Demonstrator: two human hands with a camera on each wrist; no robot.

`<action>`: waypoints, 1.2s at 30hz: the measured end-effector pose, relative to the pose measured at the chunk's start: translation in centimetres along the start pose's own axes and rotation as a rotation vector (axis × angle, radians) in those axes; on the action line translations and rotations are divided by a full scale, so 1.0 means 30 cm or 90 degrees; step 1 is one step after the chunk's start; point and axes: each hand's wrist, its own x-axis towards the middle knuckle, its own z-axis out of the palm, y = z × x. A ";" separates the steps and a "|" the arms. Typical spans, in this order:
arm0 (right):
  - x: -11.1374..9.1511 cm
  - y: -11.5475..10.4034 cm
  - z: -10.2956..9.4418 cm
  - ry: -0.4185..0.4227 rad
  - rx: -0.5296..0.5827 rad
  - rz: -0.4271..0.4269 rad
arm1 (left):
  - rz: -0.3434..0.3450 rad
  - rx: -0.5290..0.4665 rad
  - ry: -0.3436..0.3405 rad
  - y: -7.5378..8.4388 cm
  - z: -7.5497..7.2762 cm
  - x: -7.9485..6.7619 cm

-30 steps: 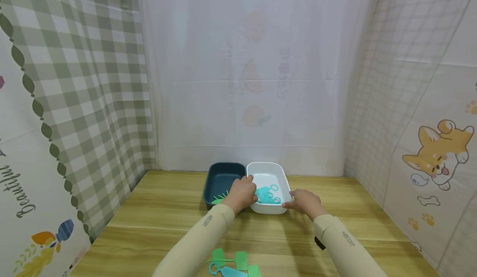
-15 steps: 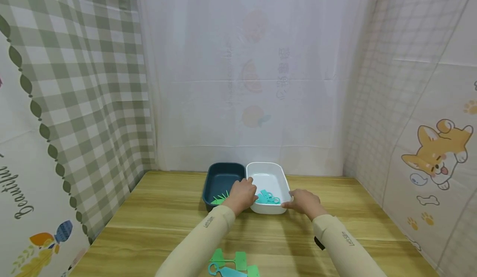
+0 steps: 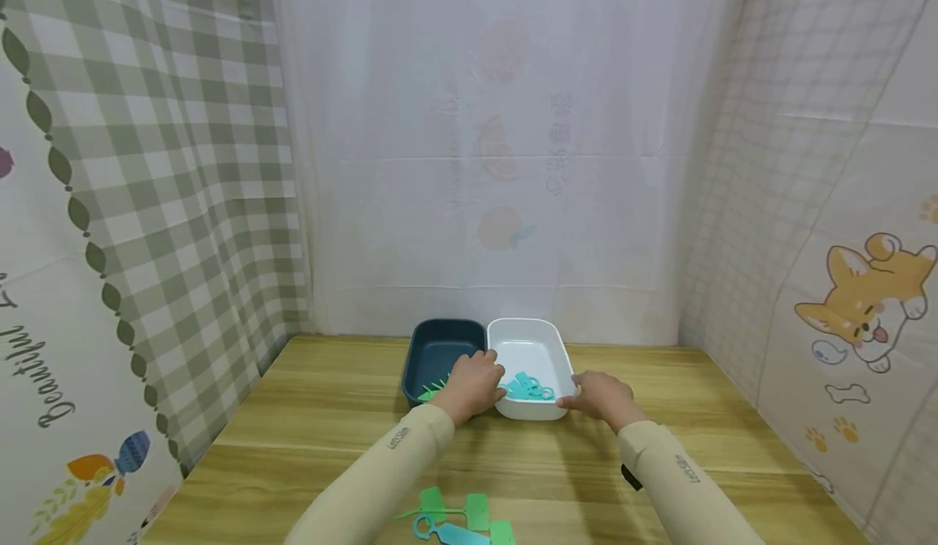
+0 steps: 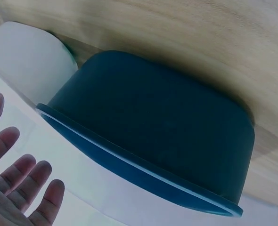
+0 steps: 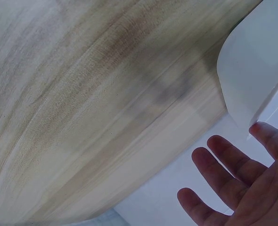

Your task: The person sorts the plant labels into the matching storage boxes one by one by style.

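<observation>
In the head view, a white bin (image 3: 531, 411) holds several teal ring-ended tags (image 3: 524, 386) piled near its front. A dark blue bin (image 3: 428, 323) stands against its left side with green spiky-edged pieces (image 3: 432, 392) inside, partly covered by my left hand (image 3: 472, 382). That hand hovers over the meeting rims of the two bins, its fingers loose and spread in the left wrist view. My right hand (image 3: 601, 396) is at the right rim of the white bin. In the right wrist view, its index fingertip (image 5: 255, 128) meets the rim while the other fingers are spread.
Near the front table edge lie green flat tags (image 3: 476, 512) and a blue ring-ended tag (image 3: 458, 534). The wooden table (image 3: 315, 415) is walled by a checked curtain (image 3: 220, 203) at left, a white curtain (image 3: 410, 203) behind and a printed sheet (image 3: 813, 227) at right.
One teal tag in the white bin, raised a second ago, has dropped flat onto the pile. Both hands stay nearly where they were; the head view has shifted slightly.
</observation>
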 end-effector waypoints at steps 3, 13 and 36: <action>0.002 0.003 0.001 0.000 0.001 0.002 | 0.008 0.000 0.003 -0.001 -0.002 -0.009; 0.005 0.001 -0.003 -0.005 0.002 0.001 | 0.046 -0.015 0.043 -0.023 -0.019 -0.057; 0.002 0.000 -0.002 -0.004 -0.005 -0.009 | 0.033 -0.031 0.009 -0.141 -0.030 -0.227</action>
